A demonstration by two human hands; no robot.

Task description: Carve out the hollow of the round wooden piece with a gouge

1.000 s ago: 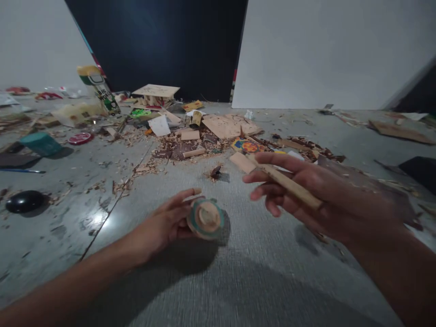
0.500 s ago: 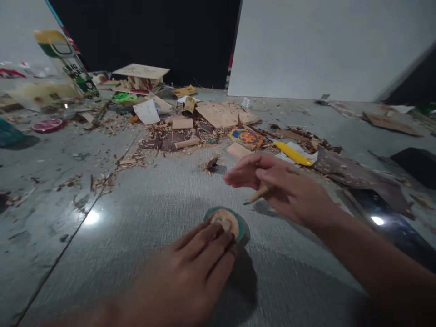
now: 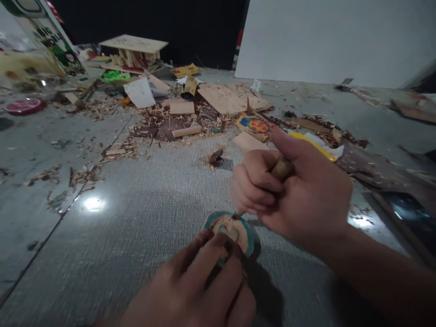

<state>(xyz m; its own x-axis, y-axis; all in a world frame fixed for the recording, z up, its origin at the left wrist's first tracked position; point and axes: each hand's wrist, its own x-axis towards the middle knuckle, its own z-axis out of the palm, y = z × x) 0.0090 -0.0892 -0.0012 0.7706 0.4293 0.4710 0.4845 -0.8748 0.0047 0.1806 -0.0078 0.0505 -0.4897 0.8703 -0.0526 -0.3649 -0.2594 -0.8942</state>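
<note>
A round wooden piece (image 3: 243, 234) with a green rim and a pale, carved-out face sits low in the middle of the view. The fingers of my left hand (image 3: 204, 281) are closed on its near side, covering part of the carving. My right hand (image 3: 289, 190) makes a fist around a carving tool (image 3: 282, 169) with a wooden handle, thumb raised along the top. The tool's tip meets the far edge of the carved face. Most of the handle is hidden inside the fist.
Wood shavings and scraps (image 3: 184, 108) litter the far side of the grey surface. A dark curled chip (image 3: 215, 157) lies just beyond the piece. To the right are a phone (image 3: 405, 213) and a yellow object (image 3: 313, 144); a wooden board (image 3: 231, 97) lies farther back.
My right hand has turned and closed into a fist around the carving tool, bringing its tip onto the wooden piece. My left hand still grips the piece. The view has shifted slightly.
</note>
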